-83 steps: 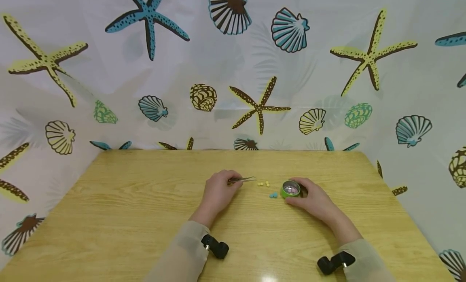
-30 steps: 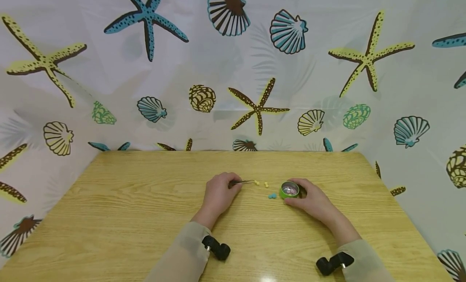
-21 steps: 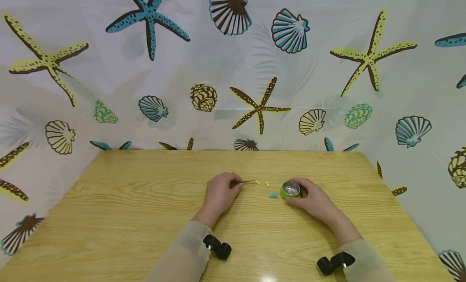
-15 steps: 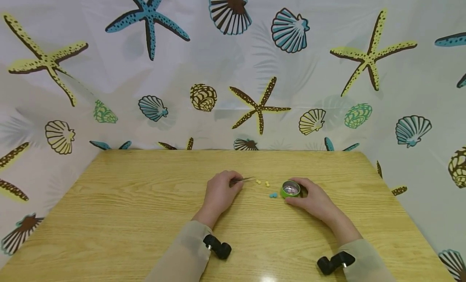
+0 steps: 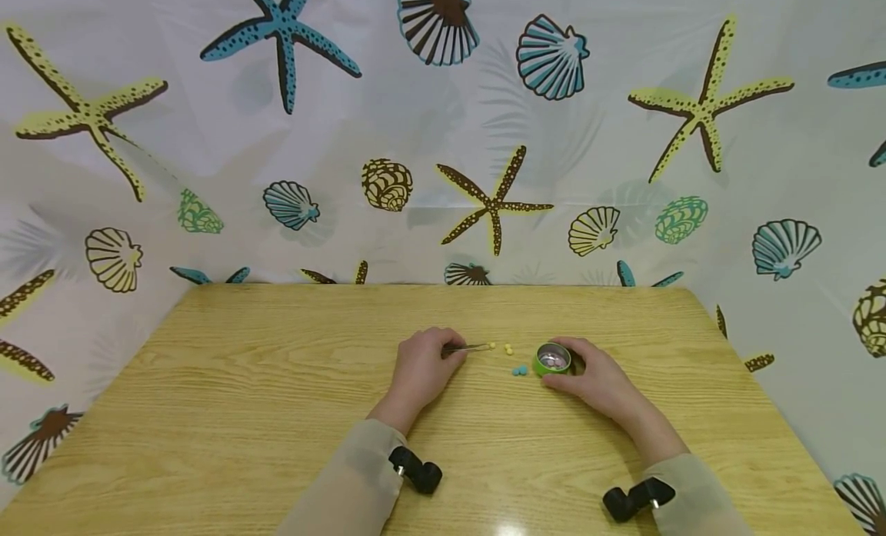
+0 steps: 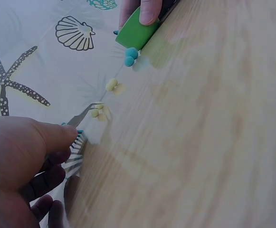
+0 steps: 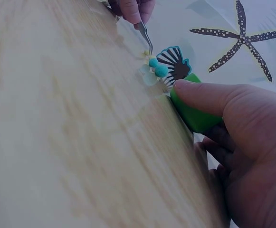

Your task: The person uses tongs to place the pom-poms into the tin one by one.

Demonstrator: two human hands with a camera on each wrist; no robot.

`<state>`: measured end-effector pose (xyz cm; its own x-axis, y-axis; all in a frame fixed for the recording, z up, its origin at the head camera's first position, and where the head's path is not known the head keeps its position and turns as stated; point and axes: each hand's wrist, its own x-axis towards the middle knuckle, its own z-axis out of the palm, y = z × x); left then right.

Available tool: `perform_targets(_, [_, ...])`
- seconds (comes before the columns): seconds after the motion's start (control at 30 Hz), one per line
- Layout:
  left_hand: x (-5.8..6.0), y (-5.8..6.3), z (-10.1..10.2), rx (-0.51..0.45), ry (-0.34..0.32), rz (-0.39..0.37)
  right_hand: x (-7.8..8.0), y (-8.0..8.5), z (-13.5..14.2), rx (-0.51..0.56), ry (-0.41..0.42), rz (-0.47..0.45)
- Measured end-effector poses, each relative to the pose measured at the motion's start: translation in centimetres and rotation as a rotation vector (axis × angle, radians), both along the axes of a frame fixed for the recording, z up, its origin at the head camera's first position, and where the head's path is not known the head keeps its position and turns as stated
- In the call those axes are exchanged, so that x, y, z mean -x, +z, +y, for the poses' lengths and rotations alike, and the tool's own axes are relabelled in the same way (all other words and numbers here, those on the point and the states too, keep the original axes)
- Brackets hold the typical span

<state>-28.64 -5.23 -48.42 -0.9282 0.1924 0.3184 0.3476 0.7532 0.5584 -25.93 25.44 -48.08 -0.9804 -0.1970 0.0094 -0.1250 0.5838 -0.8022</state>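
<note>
My left hand (image 5: 424,368) pinches curved-tip metal tweezers (image 5: 471,347) between thumb and fingers. In the left wrist view, the tweezer tips (image 6: 97,104) are at the nearer pair of small yellow beads (image 6: 96,112); I cannot tell whether they grip one. A second pair of yellow beads (image 5: 508,350) sits just to the right. Two blue beads (image 5: 520,371) lie touching each other beside a small round green tin (image 5: 544,374). My right hand (image 5: 598,382) holds that tin upright on the table, thumb and fingers around its sides. Pale pinkish pieces (image 5: 555,362) show inside its silvery interior.
A wooden table (image 5: 263,397) lies beneath both hands. Behind it hangs a white cloth (image 5: 332,236) printed with starfish and shells. Black wrist cameras (image 5: 417,470) are strapped over the beige sleeves (image 5: 346,482).
My left hand has shifted slightly right, and the tweezer tips have come to the nearer yellow beads, backing off briefly in between. Those beads have turned a little. The right hand and tin stay put.
</note>
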Motion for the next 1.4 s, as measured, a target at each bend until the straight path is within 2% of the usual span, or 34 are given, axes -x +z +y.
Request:
perform_targets(0.43, [-0.07, 0.11, -0.15, 0.015, -0.024, 0.013, -0.01, 0.07, 0.03, -0.002, 0.000, 0.001])
perform_targets(0.9, [0.27, -0.05, -0.23, -0.070, -0.003, -0.003, 0.05, -0.03, 0.08, 0.002, 0.005, -0.001])
perform_targets(1.17, [0.33, -0.10, -0.19, -0.076, 0.004, 0.047, 0.02, 0.02, 0.02, -0.014, 0.001, 0.000])
perform_targets(1.4, [0.19, 0.16, -0.26, -0.076, 0.003, 0.061, -0.15, 0.12, -0.10, -0.011, 0.003, 0.011])
